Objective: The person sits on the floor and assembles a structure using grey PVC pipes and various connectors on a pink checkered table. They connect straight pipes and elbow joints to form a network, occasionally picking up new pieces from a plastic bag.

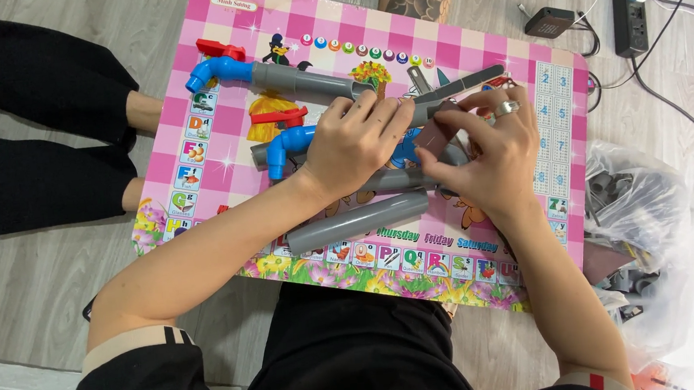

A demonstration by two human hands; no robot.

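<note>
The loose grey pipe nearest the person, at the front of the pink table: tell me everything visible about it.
The grey pipe is a plain straight tube, plastic by its look, smooth and matt, with no fitting on either end. It lies flat on the pink table, slanting slightly up to the right, just above the row of picture tiles at the front edge. The left forearm crosses above its left end; neither hand grips it.

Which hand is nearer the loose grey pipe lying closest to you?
Left. The left hand is just above the loose grey pipe, not touching; the right hand is farther off, up to its right.
</note>
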